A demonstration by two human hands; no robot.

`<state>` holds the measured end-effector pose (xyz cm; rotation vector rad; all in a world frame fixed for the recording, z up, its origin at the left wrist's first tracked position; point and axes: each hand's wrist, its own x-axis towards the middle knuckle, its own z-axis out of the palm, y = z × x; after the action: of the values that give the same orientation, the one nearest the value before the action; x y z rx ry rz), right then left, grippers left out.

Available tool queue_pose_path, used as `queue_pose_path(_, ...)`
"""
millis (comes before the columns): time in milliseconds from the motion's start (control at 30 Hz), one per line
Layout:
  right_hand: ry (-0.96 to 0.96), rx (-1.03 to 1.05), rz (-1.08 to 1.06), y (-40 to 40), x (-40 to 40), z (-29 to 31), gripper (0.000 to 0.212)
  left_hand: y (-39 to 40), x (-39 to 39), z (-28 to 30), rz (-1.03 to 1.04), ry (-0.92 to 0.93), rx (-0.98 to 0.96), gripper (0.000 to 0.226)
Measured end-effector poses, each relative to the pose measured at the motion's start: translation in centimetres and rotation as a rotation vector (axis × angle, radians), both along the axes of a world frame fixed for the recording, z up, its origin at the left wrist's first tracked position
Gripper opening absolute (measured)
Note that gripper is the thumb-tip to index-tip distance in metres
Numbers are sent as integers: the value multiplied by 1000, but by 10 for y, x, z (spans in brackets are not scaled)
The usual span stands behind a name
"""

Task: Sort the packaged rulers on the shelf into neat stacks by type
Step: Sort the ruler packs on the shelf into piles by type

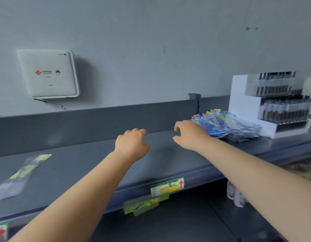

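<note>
A loose pile of blue packaged rulers [226, 124] lies on the dark grey shelf [85, 165] at the right, fanned out and overlapping. At the shelf's left end sits a yellow-green packaged ruler [26, 169], blurred. My right hand [188, 134] hovers just left of the blue pile with fingers loosely curled, holding nothing. A little further left over bare shelf is my left hand [132, 144], fingers loosely bent, also holding nothing.
A white tiered display box of dark pens [271, 103] stands right of the pile. A white router [48, 74] hangs on the wall. Price tags [167, 186] clip to the shelf's front edge. A lower shelf holds small items [236, 194].
</note>
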<state>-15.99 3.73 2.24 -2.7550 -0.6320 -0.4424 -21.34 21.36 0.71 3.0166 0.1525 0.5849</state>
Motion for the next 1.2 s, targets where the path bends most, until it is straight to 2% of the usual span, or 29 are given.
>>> queue_pose_path(233,97,139,-170,-152,43,-9,24,-146,70,-11,-170,47,-63,44)
queue_pose_path(467,134,230,-250,-228,81,-12,23,-209,126,-5,-248,90,-86,41)
queue_pose_path(667,127,285,-287,-236,127,-10,39,-229,187,1,-275,155,-116,40)
queue_pose_path(800,146,244,-315,-222,167,-8,39,-234,231,2,-282,199,-199,22)
queue_pose_path(1000,240,92,-356,-204,207,-16,46,-239,278,-6,-215,211,-341,51)
queue_pose_path(1100,298,97,-402,-207,215,-11,42,-239,289,-9,-201,224,-335,52)
queue_pose_path(1200,344,195,-469,-218,218,-5,32,-238,295,-9,-197,254,-345,50)
